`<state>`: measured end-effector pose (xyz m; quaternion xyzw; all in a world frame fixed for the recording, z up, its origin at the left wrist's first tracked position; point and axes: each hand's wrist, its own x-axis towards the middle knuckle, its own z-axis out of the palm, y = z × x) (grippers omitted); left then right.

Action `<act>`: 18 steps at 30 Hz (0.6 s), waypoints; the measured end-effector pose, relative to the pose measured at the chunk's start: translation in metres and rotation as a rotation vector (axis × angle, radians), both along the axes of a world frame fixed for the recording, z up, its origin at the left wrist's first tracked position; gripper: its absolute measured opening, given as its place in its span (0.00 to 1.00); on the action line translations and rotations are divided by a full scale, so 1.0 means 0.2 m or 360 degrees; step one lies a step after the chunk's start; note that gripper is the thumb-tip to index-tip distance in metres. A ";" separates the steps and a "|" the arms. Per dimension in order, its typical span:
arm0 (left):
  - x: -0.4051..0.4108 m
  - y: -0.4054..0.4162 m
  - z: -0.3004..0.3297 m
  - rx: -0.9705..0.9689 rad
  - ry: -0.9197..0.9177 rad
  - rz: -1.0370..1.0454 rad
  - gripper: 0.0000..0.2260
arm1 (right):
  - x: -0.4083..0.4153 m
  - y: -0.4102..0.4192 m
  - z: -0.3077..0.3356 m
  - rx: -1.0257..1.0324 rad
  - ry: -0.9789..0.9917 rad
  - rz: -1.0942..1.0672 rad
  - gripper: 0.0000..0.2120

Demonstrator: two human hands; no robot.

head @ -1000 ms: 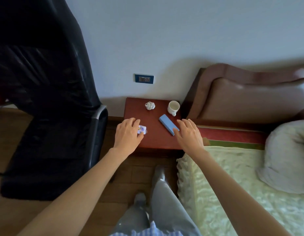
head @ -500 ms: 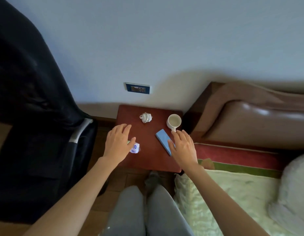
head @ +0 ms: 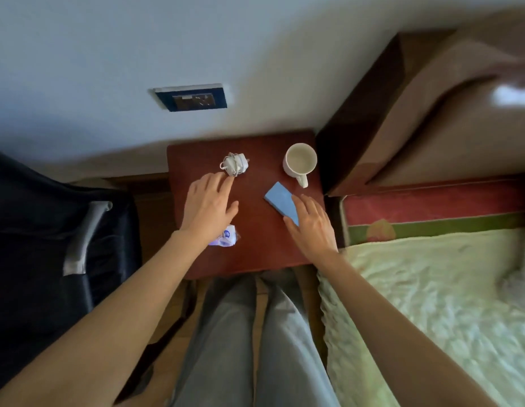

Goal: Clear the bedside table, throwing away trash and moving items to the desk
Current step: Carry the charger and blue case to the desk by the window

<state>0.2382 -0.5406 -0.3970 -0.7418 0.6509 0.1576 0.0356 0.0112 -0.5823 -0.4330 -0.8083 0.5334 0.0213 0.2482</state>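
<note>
1. The red-brown worktop (head: 255,254) is a small square top set against the pale wall (head: 108,54), below a dark wall socket (head: 193,98).
2. Its right edge sits beside the dark side of the padded headboard (head: 431,127) and the bed (head: 431,289). A black chair (head: 49,230) stands off its left edge with a strip of wooden floor between.
3. The near edge lies just above the person's grey trouser legs (head: 255,333).
4. A white mug (head: 300,164) stands upright in the far right corner, close to the right edge, with its handle pointing toward the near side.
5. A white bundled charger cable (head: 234,163) lies near the far edge, left of the mug with bare wood between them.
6. A blue flat box (head: 280,202) lies slanted on the right half, just near of the mug's handle.
7. A crumpled white and blue wrapper (head: 227,237) lies on the left half, partly hidden under the left wrist.
8. Bare wood shows in the middle, between the two hands, and along the near edge.
9. The left hand (head: 208,207) reaches forward palm down, fingers straight and spread, grasping nothing. Its fingertips come right up to the cable bundle.
10. The right hand (head: 312,227) is also palm down with relaxed, extended fingers. They lie over the near end of the blue box without curling round it.
</note>
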 end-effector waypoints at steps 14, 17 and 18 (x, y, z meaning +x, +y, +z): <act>0.19 -0.21 -0.51 -0.0122 0.0045 -0.0150 0.23 | 0.04 -0.01 -0.57 -0.0028 0.0051 -0.0311 0.38; 0.21 -0.25 -0.57 -0.0126 0.0070 -0.0143 0.26 | 0.05 -0.02 -0.60 -0.0090 0.0065 -0.0358 0.37; 0.21 -0.27 -0.59 -0.0128 0.0080 -0.0137 0.27 | 0.05 -0.02 -0.61 -0.0110 0.0057 -0.0356 0.37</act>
